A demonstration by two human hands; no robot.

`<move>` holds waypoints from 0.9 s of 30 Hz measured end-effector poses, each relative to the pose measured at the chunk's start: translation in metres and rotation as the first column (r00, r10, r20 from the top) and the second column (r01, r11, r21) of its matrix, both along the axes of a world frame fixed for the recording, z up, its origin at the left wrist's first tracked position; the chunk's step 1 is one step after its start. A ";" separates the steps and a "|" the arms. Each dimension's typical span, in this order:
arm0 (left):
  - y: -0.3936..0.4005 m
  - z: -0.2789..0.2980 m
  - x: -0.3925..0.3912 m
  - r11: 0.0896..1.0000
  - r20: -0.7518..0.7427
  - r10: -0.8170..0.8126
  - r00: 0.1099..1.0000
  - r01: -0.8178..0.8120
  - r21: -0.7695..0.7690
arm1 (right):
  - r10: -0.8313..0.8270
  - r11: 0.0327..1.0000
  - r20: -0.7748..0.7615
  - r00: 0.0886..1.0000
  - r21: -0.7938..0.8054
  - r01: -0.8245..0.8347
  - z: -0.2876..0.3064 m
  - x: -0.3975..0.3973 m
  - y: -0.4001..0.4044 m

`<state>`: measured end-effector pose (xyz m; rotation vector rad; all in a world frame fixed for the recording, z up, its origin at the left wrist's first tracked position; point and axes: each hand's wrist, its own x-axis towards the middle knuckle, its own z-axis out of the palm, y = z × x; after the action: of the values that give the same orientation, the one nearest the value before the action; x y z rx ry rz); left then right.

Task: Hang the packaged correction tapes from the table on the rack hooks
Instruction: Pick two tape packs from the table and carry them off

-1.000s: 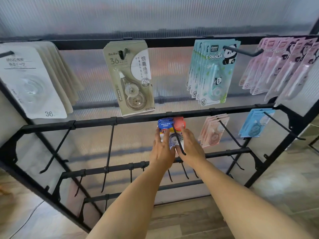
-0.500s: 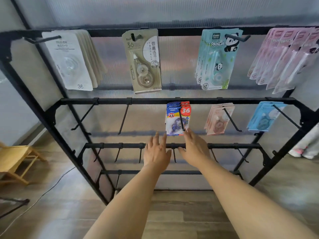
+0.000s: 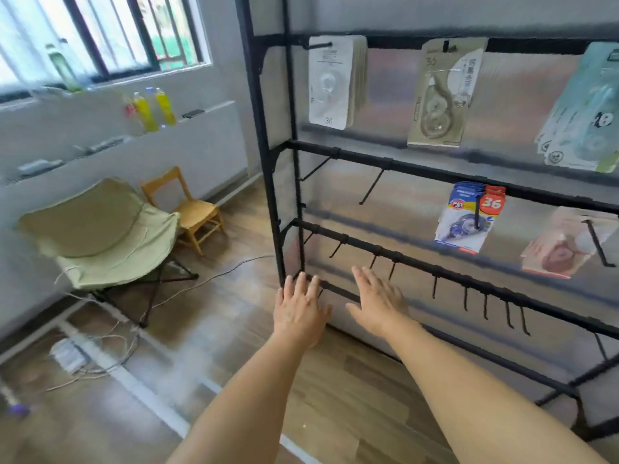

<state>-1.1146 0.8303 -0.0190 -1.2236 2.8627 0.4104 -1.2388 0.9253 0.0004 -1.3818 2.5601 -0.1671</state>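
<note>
A black rack [image 3: 385, 164] fills the right side of the head view. Blue packaged correction tapes [image 3: 467, 217] marked 36 hang on a middle-row hook. White packs [image 3: 333, 82], a beige pack [image 3: 443, 95] and pale green panda packs [image 3: 584, 118] hang on the top row, and pink packs [image 3: 562, 252] hang at the right of the middle row. My left hand [image 3: 299, 309] and my right hand [image 3: 376, 301] are held out flat in front of the lower bars, fingers straight, holding nothing. No table is in view.
Several bare hooks [image 3: 371, 185] stick out from the middle and lower bars. To the left stand a green folding chair [image 3: 100, 236] and a small wooden chair [image 3: 187, 209]. Cables and a power strip [image 3: 68, 358] lie on the wooden floor. Bottles [image 3: 154, 107] stand on a ledge.
Both hands have let go of the blue packs, which now hang on the hook, and have dropped lower. The view has swung left, away from the rack's centre.
</note>
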 end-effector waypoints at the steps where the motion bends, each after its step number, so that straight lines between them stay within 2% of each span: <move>1: -0.005 0.001 0.016 0.999 -0.002 0.042 0.999 -0.042 0.009 | 0.034 0.999 -0.002 0.999 0.011 -0.034 -0.001 0.012 -0.011; 8: -0.045 0.007 0.140 0.955 0.037 0.291 0.956 -0.292 0.049 | 0.301 0.952 -0.013 0.954 0.070 -0.299 0.000 0.117 -0.092; 15: -0.095 0.006 0.287 0.876 0.048 0.481 0.875 -0.482 0.019 | 0.448 0.890 0.032 0.893 0.080 -0.449 0.003 0.253 -0.171; 19: -0.119 0.001 0.370 0.816 0.064 0.575 0.815 -0.577 0.016 | 0.561 0.826 -0.017 0.828 0.079 -0.558 -0.001 0.334 -0.210; 27: -0.150 -0.009 0.506 0.681 0.095 0.727 0.680 -0.732 0.022 | 0.731 0.679 -0.009 0.682 0.107 -0.727 -0.013 0.466 -0.273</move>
<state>-0.6090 0.6800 -0.0278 -2.2841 2.1296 0.4133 -0.7724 0.6525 -0.0131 -2.2559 1.7974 0.1350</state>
